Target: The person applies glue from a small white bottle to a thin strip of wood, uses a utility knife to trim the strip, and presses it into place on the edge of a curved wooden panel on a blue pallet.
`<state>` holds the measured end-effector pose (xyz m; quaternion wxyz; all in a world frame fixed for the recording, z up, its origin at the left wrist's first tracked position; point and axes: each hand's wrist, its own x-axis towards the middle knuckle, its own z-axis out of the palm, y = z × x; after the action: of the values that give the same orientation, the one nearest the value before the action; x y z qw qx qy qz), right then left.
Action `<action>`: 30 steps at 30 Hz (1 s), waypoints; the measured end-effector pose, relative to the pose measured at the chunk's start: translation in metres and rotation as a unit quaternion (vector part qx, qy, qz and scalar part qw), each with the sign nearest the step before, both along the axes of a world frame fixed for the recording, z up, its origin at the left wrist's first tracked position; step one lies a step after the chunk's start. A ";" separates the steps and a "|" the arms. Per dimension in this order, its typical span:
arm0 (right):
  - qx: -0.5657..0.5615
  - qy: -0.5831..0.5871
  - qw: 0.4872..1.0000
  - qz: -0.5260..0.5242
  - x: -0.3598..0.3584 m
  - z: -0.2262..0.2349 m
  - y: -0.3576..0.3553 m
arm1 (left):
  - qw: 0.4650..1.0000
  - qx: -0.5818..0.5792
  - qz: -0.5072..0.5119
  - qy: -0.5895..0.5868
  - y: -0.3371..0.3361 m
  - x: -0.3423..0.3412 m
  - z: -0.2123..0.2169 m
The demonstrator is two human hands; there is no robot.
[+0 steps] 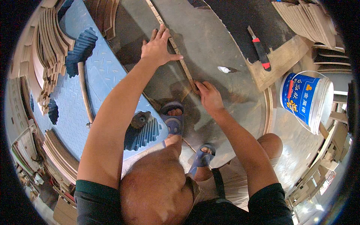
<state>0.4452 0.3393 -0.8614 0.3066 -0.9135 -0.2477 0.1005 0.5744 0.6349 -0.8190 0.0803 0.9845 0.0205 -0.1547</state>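
A long, narrow, speckled strip (pixel 185 70), like worn wood, lies across a dark grey sheet (pixel 202 41) and runs out of view at the top. My left hand (pixel 158 48) rests on it with fingers and thumb spread, the thumb reaching across it. At the strip's near end, my right hand (pixel 210 98) has its fingers closed together on the tip; the exact grip is partly hidden. Right of the strip, a small white bottle (pixel 224 69) lies on the sheet. Farther right is a red-and-black handled knife (pixel 260 50) with its blade pointing away.
A blue treadplate-patterned platform (pixel 108 75) bears a hammer (pixel 84 90) and stacked curved wooden pieces (pixel 50 48) at left. At right stand a blue-and-white bucket (pixel 315 101) and more curved wood (pixel 307 22). My sandalled feet (pixel 173 122) are at the sheet's near side.
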 end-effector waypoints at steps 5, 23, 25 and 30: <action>0.005 0.009 1.000 0.002 0.001 0.001 -0.001 | 0.999 0.020 -0.007 0.048 -0.002 0.003 0.005; -0.039 0.079 0.990 -0.108 -0.007 0.007 -0.019 | 0.995 0.021 0.008 0.094 -0.010 0.002 0.021; -0.047 0.124 0.957 -0.259 -0.011 0.014 -0.025 | 0.995 0.016 0.012 0.101 -0.009 0.004 0.023; 0.100 -0.014 0.936 -0.336 0.009 -0.005 -0.042 | 0.998 -0.032 0.011 0.057 -0.005 0.003 0.011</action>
<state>0.4543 0.2970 -0.8659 0.4092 -0.9092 0.0611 -0.0463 0.5774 0.6296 -0.8081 0.1119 0.9708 0.0306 -0.2100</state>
